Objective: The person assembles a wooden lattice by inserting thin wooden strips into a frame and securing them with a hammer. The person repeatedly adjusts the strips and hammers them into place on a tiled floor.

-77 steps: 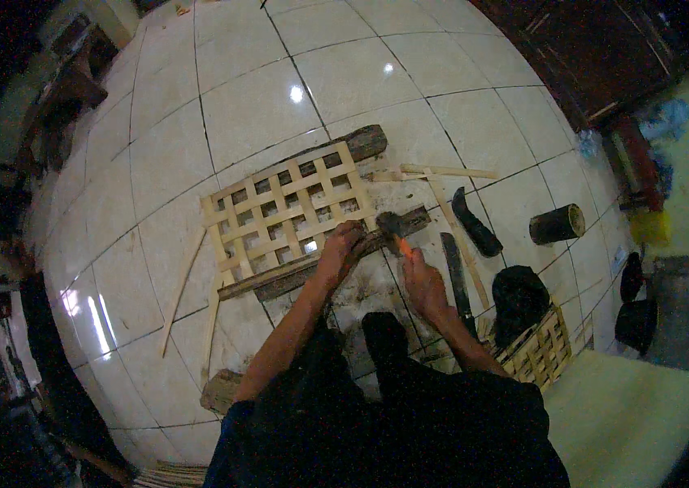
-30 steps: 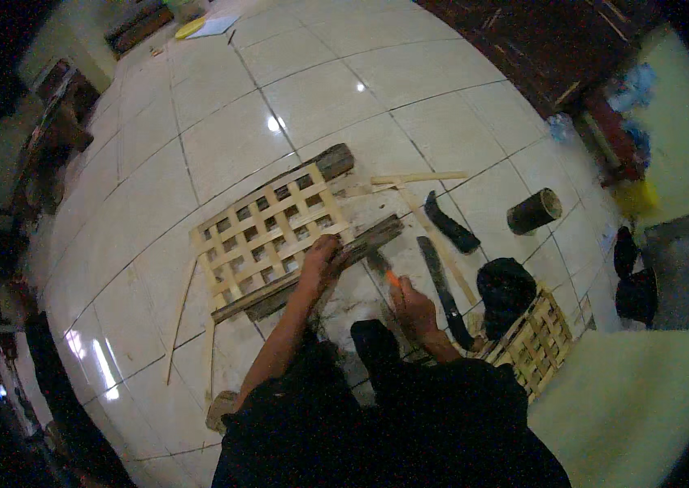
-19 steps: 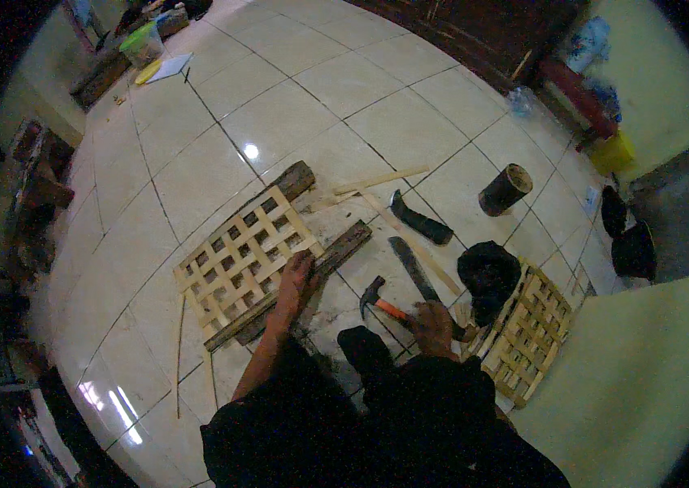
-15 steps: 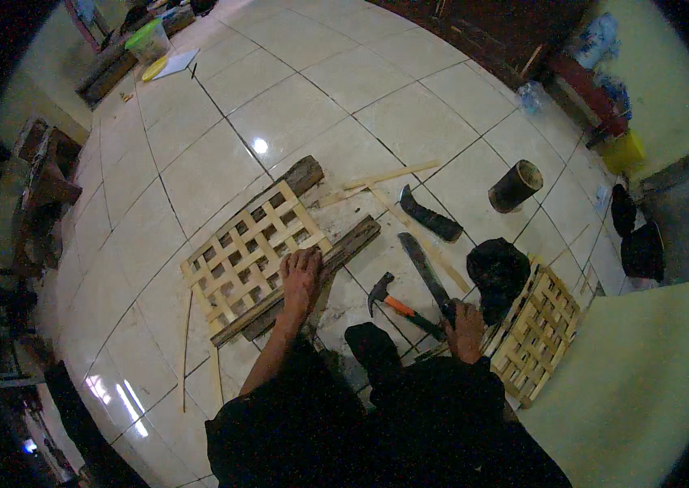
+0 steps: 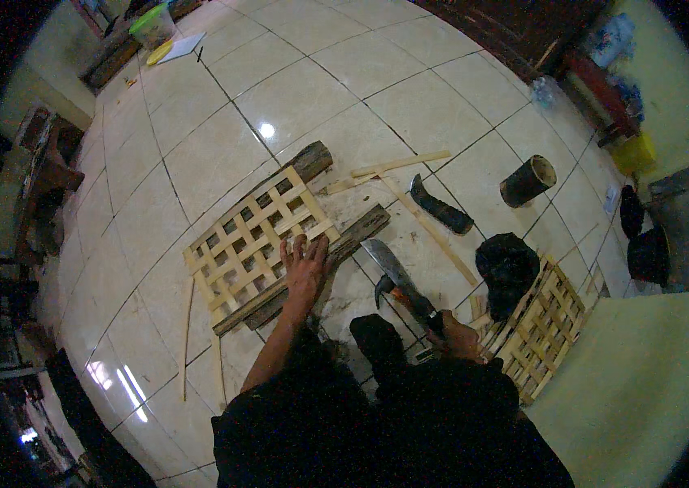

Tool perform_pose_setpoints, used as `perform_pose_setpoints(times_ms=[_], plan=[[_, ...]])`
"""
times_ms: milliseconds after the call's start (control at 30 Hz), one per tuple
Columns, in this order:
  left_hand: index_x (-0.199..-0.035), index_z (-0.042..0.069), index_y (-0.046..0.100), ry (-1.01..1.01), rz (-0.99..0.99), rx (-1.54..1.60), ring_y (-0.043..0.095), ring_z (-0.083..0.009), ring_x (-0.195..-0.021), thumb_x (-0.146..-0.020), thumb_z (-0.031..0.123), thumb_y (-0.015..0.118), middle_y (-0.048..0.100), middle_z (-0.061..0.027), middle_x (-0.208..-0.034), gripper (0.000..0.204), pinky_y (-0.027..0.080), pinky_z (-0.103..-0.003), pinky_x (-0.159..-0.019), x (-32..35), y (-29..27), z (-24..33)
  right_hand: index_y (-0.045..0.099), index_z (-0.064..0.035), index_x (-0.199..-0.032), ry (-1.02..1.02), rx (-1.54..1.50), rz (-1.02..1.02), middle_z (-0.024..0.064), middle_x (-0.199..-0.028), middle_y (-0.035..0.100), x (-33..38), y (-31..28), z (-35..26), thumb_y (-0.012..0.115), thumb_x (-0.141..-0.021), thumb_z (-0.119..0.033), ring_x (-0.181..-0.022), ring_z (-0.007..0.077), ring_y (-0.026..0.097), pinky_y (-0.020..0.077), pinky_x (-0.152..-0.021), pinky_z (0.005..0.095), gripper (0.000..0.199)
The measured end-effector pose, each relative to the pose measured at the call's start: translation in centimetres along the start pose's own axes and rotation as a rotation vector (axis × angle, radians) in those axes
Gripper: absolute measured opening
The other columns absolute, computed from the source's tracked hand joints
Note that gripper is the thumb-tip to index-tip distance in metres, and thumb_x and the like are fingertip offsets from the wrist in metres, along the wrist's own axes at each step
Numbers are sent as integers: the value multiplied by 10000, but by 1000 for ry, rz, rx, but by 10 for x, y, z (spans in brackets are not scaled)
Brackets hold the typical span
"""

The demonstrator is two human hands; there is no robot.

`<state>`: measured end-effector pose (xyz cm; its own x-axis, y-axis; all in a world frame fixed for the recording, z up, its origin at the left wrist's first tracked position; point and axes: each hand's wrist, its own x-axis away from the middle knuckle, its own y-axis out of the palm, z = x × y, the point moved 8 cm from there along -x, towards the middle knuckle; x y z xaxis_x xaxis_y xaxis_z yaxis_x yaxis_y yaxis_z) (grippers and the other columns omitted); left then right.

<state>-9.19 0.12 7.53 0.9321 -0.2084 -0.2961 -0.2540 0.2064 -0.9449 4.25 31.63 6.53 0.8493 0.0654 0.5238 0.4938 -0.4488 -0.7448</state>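
A pale lattice panel of crossed wooden or bamboo strips (image 5: 257, 236) rests on rough wooden pieces on the tiled floor. My left hand (image 5: 304, 267) lies on its near right edge, fingers spread and pressing on the strips beside a dark wooden bar (image 5: 361, 232). In my right hand (image 5: 458, 337) is the dark handle of a machete (image 5: 393, 264), its blade raised and pointing up-left toward the bar. Beneath the blade, a claw hammer (image 5: 383, 289) with an orange and black handle is partly hidden. My dark-covered foot (image 5: 377, 337) shows between the hands.
To the right lie a short curved blade with a dark handle (image 5: 442, 210), a hollow dark cylinder (image 5: 527, 181), a black bundle (image 5: 507, 272) and a second lattice panel (image 5: 544, 333). Loose thin strips (image 5: 430, 228) are scattered about. A pale wall (image 5: 637, 366) stands at the lower right.
My right hand has lifted the machete off the floor and swung its blade left, over the hammer. My left hand has spread its fingers on the lattice.
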Motion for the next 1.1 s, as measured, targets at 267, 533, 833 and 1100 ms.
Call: perform_pose_setpoints(times_ms=[267, 533, 833, 1100], plan=[[-1235, 119, 588, -8, -5, -11, 414, -309, -1240, -899, 367, 573, 627, -59, -1151, 418, 188, -522, -1102, -1, 9, -4, 537, -115, -1063, 48, 62, 80, 131, -824, 672, -9, -7, -20, 682, -833, -291, -744, 353, 662, 508, -632, 462, 324], [-1226, 112, 597, -9, 0, 88, 426, -317, -1218, -872, 326, 611, 632, -67, -1132, 414, 247, -502, -1067, -2, 6, -8, 501, -132, -1159, 19, 141, 86, 134, -841, 675, -5, -10, -51, 689, -819, -266, -755, 346, 661, 507, -639, 453, 411], [-1198, 95, 623, 53, -29, 116, 455, -288, -1170, -839, 291, 650, 637, -72, -1104, 410, 280, -480, -1039, -7, 6, -7, 340, -139, -1377, 3, -219, -37, 201, -1045, 648, -4, 2, -54, 635, -860, -361, -950, 387, 635, 488, -811, 479, 635], [-1221, 69, 598, 32, -117, 163, 454, -307, -1180, -858, 318, 638, 625, -108, -1126, 442, 271, -478, -1057, -10, -3, 0, 372, -137, -1388, -210, -281, -73, 177, -1127, 640, -6, -1, -58, 616, -877, -348, -986, 374, 634, 494, -835, 457, 604]])
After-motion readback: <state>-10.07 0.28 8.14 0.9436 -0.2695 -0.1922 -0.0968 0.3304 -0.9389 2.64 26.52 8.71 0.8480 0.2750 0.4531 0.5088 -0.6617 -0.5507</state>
